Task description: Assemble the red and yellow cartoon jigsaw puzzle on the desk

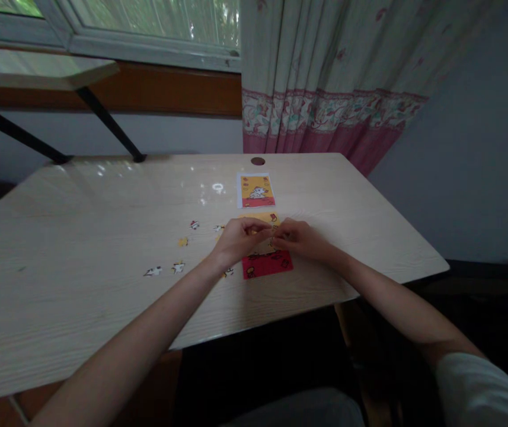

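Note:
A partly assembled jigsaw puzzle [268,266], yellow above and red below, lies flat on the table in front of me. Over its middle my left hand [245,236] and my right hand [302,238] meet with fingertips nearly touching. Each is closed in a pinch, and whatever is between the fingers is too small to make out. Both hands cover the puzzle's centre. Loose jigsaw pieces lie to the left: a white one [178,267], a yellow one [183,242] and several others, some partly behind my left wrist. Beyond the puzzle is a picture card [256,193] with a white cartoon animal.
The pale wooden table [102,237] has its front edge close to my body and a round cable hole [258,161] at the back. A raised shelf [44,70] on black legs stands at the back left. Behind hangs a floral curtain [325,112] beside a window.

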The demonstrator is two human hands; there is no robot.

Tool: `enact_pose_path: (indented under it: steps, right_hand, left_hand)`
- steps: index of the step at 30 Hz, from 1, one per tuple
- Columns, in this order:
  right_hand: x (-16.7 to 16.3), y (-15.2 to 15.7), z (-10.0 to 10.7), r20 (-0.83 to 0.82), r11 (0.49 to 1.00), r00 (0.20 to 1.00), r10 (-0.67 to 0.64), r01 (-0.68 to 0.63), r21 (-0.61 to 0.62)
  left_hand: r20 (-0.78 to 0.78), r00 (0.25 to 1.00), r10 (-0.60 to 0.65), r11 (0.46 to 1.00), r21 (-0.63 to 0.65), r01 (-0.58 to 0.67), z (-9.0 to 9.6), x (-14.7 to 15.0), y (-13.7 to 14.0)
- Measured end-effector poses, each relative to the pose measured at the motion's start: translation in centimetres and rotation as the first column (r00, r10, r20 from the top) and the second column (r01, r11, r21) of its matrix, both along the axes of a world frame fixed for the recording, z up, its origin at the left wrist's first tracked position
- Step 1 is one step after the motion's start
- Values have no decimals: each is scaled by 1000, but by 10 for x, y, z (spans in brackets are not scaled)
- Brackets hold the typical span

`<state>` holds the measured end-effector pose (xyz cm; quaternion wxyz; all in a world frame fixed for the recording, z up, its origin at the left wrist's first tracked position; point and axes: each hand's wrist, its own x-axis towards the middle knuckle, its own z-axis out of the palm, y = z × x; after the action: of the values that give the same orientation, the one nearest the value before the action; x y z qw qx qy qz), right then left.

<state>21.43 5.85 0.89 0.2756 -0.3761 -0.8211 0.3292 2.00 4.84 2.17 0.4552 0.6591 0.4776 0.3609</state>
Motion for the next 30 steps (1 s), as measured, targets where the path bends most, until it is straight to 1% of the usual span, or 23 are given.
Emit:
enact_pose_path:
  steps: [4,6,8,10,13,15,18,20,22,24,26,28,30]
  right_hand:
    - [-2,-1,3,1,999,999,-45,45,29]
    - [-2,-1,2,-17,995,996,-82,83,51]
    - [-2,0,0,-43,989,993,-107,111,100]
    - [-2,0,0,-67,981,992,-103,112,158]
    - [-2,-2,1,-84,974,993,-88,103,203]
    - [-2,-3,2,-96,969,991,-93,112,221]
    - [0,-4,2,-104,960,989,-101,125,250]
    - [2,-3,2,-90,957,991,-98,118,264]
    - [5,-3,2,-58,957,995,-78,91,274]
    - [9,-2,2,-8,958,999,-38,39,284]
    - [12,-1,2,62,956,998,22,-39,289]
    - [15,0,1,129,953,989,77,-111,280]
    - [17,1,1,169,954,980,102,-144,264]
  left_hand:
    - [99,995,-4,997,-79,12,1,3,-1]
    - [168,985,25,992,-128,-3,0,3,-1]
    - [241,968,70,985,-171,-28,-3,3,0]
    - [321,940,113,978,-202,-48,-7,3,1]
    - [413,901,132,976,-211,-46,-10,1,2]
    - [414,901,133,980,-192,-56,-10,0,2]
    - [359,926,119,983,-177,-58,-8,-3,1]
    - [309,947,83,983,-181,-27,-7,-4,-1]
    - [223,974,31,986,-168,7,-7,-5,-1]
    - [83,996,-27,991,-132,38,-9,-5,-2]
    - [-78,995,-70,994,-88,63,-11,-4,-2]
    - [-222,972,-82,996,-48,73,-13,-2,-3]
    - [-334,940,-73,997,-11,74,-14,0,-4]
